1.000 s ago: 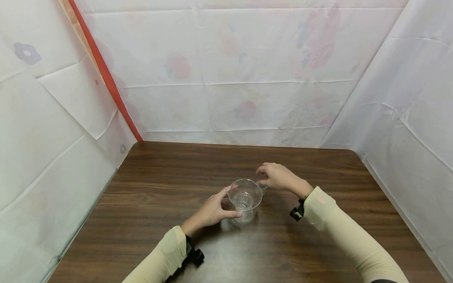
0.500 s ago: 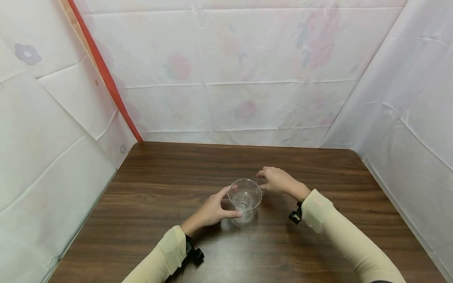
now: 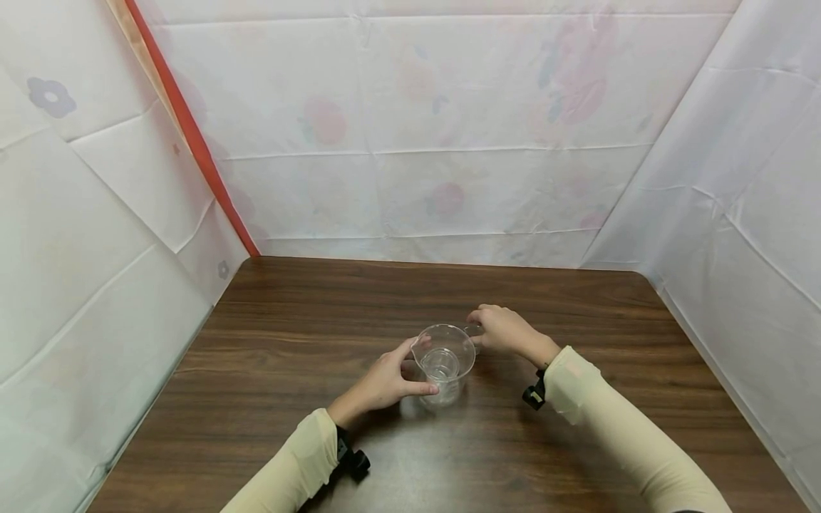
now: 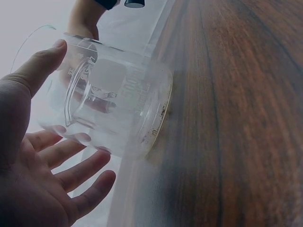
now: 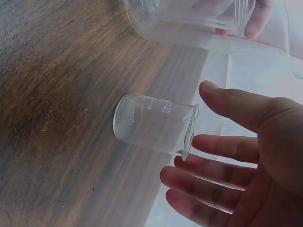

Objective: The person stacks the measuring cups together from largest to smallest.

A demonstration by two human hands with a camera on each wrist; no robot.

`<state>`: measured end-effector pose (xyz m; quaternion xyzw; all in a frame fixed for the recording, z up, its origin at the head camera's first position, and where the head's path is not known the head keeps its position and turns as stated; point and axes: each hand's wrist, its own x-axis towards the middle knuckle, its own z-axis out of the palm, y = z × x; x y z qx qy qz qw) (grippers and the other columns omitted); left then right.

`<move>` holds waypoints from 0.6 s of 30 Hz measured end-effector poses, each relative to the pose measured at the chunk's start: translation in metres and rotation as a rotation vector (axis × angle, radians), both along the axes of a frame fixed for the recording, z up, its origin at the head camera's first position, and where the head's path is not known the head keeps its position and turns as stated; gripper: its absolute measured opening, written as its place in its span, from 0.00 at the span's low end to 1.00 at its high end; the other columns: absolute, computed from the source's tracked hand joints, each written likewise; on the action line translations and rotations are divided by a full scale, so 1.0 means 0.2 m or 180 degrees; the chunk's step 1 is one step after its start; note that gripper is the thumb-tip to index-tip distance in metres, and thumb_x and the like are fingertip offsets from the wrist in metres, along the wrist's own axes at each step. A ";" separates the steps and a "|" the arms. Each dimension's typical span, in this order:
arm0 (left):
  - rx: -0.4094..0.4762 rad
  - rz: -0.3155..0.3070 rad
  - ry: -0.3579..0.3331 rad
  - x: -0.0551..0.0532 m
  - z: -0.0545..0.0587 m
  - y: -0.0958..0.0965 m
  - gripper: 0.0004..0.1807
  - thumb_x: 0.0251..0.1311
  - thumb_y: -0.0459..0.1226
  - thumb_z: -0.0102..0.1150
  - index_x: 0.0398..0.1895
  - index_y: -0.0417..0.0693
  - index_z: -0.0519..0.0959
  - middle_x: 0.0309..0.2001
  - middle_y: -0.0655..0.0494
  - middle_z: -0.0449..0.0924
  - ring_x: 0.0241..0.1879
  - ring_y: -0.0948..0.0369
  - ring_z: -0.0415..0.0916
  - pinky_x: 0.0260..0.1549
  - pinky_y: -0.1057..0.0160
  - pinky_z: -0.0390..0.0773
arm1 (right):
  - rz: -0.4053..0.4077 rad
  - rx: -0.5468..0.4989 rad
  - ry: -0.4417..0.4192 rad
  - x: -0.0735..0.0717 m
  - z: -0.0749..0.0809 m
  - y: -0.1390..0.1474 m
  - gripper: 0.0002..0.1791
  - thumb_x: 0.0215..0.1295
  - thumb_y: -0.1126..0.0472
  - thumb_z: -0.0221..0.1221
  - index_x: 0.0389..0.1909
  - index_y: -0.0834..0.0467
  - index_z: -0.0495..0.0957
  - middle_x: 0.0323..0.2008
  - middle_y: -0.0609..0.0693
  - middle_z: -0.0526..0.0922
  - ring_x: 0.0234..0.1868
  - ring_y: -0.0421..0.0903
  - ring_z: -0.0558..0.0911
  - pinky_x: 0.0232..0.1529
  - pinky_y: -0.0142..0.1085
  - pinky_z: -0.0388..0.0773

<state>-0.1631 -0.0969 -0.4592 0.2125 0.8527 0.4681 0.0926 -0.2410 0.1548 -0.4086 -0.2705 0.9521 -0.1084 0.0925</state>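
My left hand holds the side of a large glass beaker, thumb on the near side and fingers on the far side. The beaker stands upright and carries white markings, as the left wrist view shows. Inside it sits a smaller clear beaker. To the right on the table stands a small glass beaker with graduations. My right hand hangs over this small beaker, thumb and fingers spread around its rim. In the right wrist view, the thumb is just apart from the glass and the fingertips reach close to the rim.
The brown wood-grain table carries the glassware near its middle. White patterned sheets rise behind it and along both sides. A red strip runs down the back left corner. Black wrist cameras sit on both forearms.
My right hand has come down a little and toward me, around the small beaker beside the large one. The left hand and the large beaker have stayed in place.
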 end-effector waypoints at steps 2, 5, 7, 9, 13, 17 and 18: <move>0.0001 0.0002 -0.0001 0.00 0.00 0.00 0.48 0.49 0.52 0.73 0.73 0.53 0.60 0.70 0.56 0.67 0.63 0.51 0.73 0.59 0.48 0.75 | 0.0006 -0.0005 0.0022 0.00 -0.01 0.00 0.24 0.62 0.50 0.65 0.54 0.61 0.79 0.49 0.55 0.81 0.46 0.52 0.82 0.47 0.46 0.80; 0.0005 0.0008 -0.0001 0.00 0.00 0.00 0.48 0.49 0.52 0.73 0.73 0.53 0.60 0.70 0.56 0.68 0.63 0.51 0.73 0.60 0.48 0.74 | 0.0014 -0.0009 0.0050 0.00 -0.01 0.00 0.23 0.62 0.51 0.65 0.53 0.61 0.80 0.49 0.55 0.81 0.47 0.52 0.82 0.47 0.46 0.80; 0.0007 0.0012 -0.0002 0.00 0.00 0.00 0.49 0.49 0.52 0.73 0.73 0.54 0.60 0.70 0.57 0.68 0.63 0.51 0.73 0.60 0.47 0.74 | 0.0003 -0.0017 0.0050 0.00 -0.02 0.00 0.24 0.62 0.50 0.65 0.53 0.61 0.80 0.49 0.55 0.81 0.47 0.52 0.82 0.48 0.47 0.80; 0.0015 0.0010 0.0009 0.00 0.01 0.00 0.48 0.49 0.52 0.73 0.73 0.53 0.60 0.70 0.56 0.68 0.63 0.50 0.74 0.60 0.47 0.73 | -0.0002 -0.0022 0.0047 0.00 -0.02 0.00 0.24 0.62 0.50 0.65 0.54 0.61 0.80 0.49 0.55 0.81 0.48 0.53 0.82 0.48 0.47 0.80; 0.0037 0.0009 0.0032 0.00 0.00 0.00 0.48 0.50 0.52 0.73 0.73 0.52 0.61 0.69 0.55 0.69 0.61 0.50 0.74 0.59 0.46 0.74 | 0.0012 -0.0010 0.0046 0.00 -0.01 0.00 0.23 0.62 0.50 0.65 0.53 0.61 0.80 0.49 0.55 0.81 0.48 0.54 0.82 0.48 0.48 0.80; 0.0056 0.0011 0.0027 0.00 0.00 0.00 0.47 0.50 0.51 0.73 0.73 0.53 0.61 0.69 0.55 0.69 0.61 0.49 0.75 0.59 0.46 0.74 | 0.0031 0.0018 0.0070 0.00 -0.01 0.00 0.23 0.62 0.51 0.65 0.52 0.61 0.80 0.48 0.55 0.82 0.47 0.54 0.81 0.47 0.48 0.80; 0.0055 0.0012 0.0028 0.00 0.01 0.00 0.47 0.50 0.51 0.73 0.73 0.53 0.61 0.69 0.55 0.69 0.61 0.49 0.75 0.59 0.46 0.74 | 0.0023 0.0018 0.0072 0.00 -0.01 0.00 0.22 0.62 0.51 0.65 0.51 0.61 0.81 0.48 0.55 0.82 0.48 0.54 0.82 0.48 0.48 0.80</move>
